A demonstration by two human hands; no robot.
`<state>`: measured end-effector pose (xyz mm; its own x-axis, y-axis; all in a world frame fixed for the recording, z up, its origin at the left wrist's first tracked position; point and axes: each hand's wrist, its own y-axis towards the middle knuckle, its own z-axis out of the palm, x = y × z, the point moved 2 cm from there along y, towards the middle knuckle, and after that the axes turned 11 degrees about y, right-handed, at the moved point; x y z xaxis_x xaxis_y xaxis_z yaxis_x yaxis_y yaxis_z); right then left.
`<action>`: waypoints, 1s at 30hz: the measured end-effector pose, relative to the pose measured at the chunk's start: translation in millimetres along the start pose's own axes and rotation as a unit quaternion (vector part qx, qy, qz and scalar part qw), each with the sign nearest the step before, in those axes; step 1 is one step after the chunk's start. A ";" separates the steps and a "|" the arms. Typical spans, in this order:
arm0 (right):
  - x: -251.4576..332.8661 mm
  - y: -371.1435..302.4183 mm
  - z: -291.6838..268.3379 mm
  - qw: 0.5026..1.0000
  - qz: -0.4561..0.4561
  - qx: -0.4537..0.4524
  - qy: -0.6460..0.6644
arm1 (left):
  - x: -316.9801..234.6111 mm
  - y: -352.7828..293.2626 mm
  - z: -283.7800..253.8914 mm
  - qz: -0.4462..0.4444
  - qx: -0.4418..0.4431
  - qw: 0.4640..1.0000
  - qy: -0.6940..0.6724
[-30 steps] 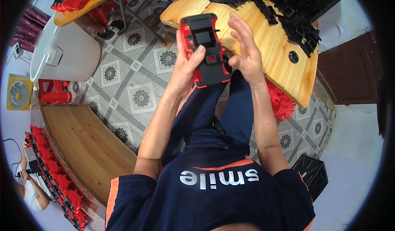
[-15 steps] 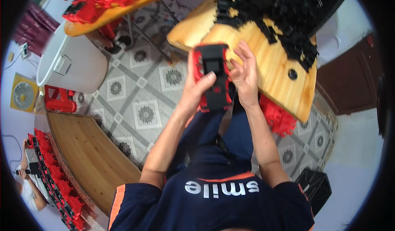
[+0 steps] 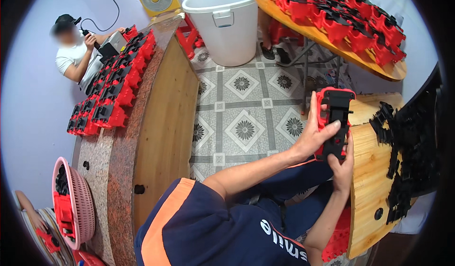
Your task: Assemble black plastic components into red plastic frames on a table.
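A red plastic housing with a long black plate on its upper face (image 3: 339, 108) is held up before me, over the near edge of the wooden table. My left hand (image 3: 314, 137) wraps round its left side, with the thumb pressed on the black plate. At the lower end, my right hand (image 3: 342, 167) is closed on the same housing, its thumb on the bottom edge and its fingers along the right side. To the right of my hands lies a pile of black plastic parts (image 3: 412, 133). A small black round piece (image 3: 378, 213) lies apart on the wood.
The wooden table (image 3: 367, 171) stands at my right, with red housings (image 3: 339, 240) under it. More red-and-black housings fill an orange table (image 3: 395, 71) and a stone-topped counter (image 3: 118, 171), which also bears a pink basket (image 3: 85, 204). A white bin (image 3: 232, 38) stands ahead. Two people are at the left.
The view has swung left, bringing the counter and two people into sight. My right hand, earlier beside the housing with fingers apart, now grips its lower end.
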<state>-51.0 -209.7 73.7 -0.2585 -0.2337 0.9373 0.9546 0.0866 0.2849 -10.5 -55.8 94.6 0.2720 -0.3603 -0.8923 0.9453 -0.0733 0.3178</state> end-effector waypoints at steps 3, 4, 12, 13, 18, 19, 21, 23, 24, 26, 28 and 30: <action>-5.3 10.0 22.6 0.998 -0.002 -0.067 0.014 | 1.0 -13.8 -9.1 0.020 0.017 1.000 0.006; 0.9 16.1 30.5 0.998 0.013 -0.058 0.003 | 0.9 -20.7 -10.1 0.038 0.038 0.998 0.017; -20.5 61.3 77.4 0.983 0.038 0.076 0.162 | -21.8 56.0 -121.1 -0.033 -0.174 0.984 -0.022; -25.6 62.0 80.1 0.989 0.039 0.067 0.124 | -13.4 92.1 -162.8 0.035 -0.225 0.974 -0.002; -64.2 32.3 72.7 0.981 0.194 0.025 0.014 | -93.9 271.0 -411.1 0.149 -0.485 0.861 0.027; -71.9 21.9 66.8 0.976 0.216 0.003 0.011 | -106.1 287.0 -433.9 0.130 -0.561 0.815 0.062; -73.3 8.6 74.2 0.961 0.274 -0.045 0.010 | -132.1 310.0 -528.0 0.123 -0.644 0.754 0.051; -78.6 -4.6 74.6 0.956 0.286 -0.059 0.011 | -179.6 304.1 -613.6 0.075 -0.696 0.713 0.044; -81.6 -9.8 73.3 0.951 0.298 -0.082 0.005 | -193.9 299.9 -629.5 0.086 -0.707 0.701 0.027; -75.1 -24.2 64.0 0.943 0.304 -0.132 -0.018 | -177.3 301.3 -554.5 0.023 -0.749 0.654 -0.106; -70.9 -37.3 58.6 0.945 0.302 -0.125 -0.020 | -199.5 281.5 -587.4 -0.251 -0.609 0.750 0.060; -60.9 -44.0 59.7 0.941 0.310 -0.123 -0.047 | -172.4 307.2 -559.7 -0.257 -0.584 0.764 0.095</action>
<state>-86.1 -141.5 16.0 0.3596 -0.1239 0.9249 0.9285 -0.0511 -0.3678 333.7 504.2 166.6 -0.2727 -0.4145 -0.8682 0.4210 0.7600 -0.4951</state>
